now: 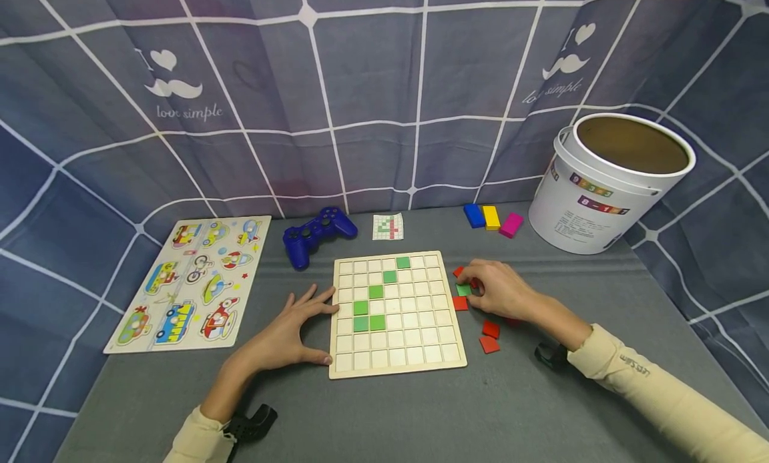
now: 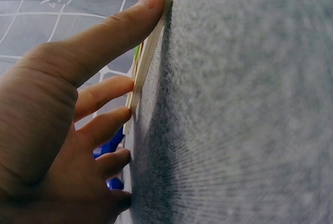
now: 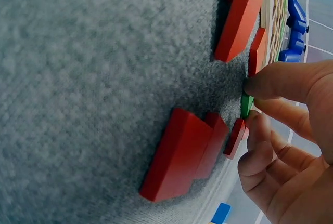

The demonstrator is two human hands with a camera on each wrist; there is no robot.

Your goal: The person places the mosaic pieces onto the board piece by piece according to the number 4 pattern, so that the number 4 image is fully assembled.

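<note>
Now, right hand pinching flat green square tile, wooden grid board

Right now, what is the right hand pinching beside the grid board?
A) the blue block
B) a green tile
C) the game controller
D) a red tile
B: the right hand pinches a small green tile between thumb and fingertips just off the right edge of the grid board; the right wrist view shows the same green tile held on edge, with red tiles lying loose around it.
</note>
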